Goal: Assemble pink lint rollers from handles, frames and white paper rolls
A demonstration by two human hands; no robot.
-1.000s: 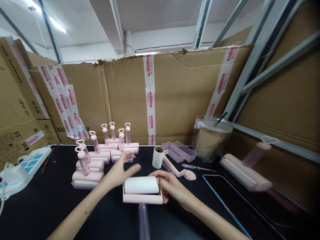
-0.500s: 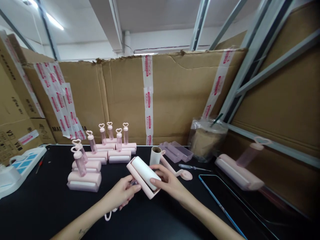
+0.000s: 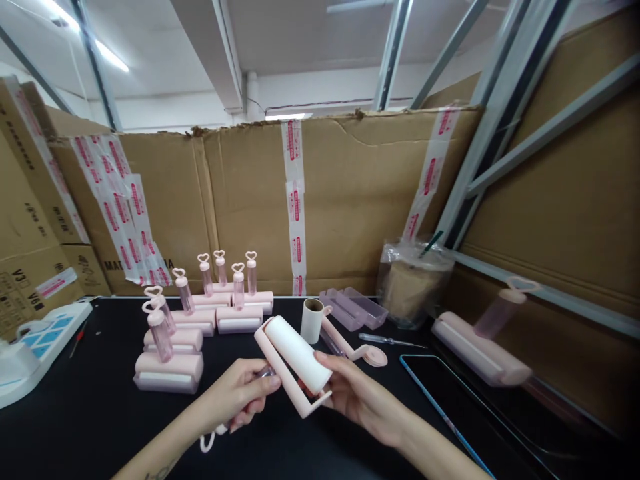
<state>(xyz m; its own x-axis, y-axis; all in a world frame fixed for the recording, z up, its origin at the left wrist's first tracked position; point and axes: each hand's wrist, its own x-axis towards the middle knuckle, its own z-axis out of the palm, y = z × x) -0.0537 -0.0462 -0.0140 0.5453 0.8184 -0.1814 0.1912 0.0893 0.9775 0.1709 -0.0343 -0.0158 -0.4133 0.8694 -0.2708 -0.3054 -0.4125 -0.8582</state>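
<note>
The left hand (image 3: 240,399) is closing its grip around the clear handle of a pink lint roller (image 3: 295,357), holding it above the black desk (image 3: 75,427). The right hand (image 3: 357,400), at 3 o'clock of it, is cupping the roller's white end with loosely curled fingers.

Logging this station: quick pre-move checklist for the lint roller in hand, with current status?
1. Left hand grips the lint roller by its handle: ok.
2. Right hand supports the frame end under the white roll: ok.
3. Roll seated in the pink frame at both ends: cannot tell, near end hidden by the fingers.
4. Roller held off the black table: ok.
5. Finished rollers stand apart, left of the hands: ok.
6. Screwdriver lies apart from both hands: ok.
</note>
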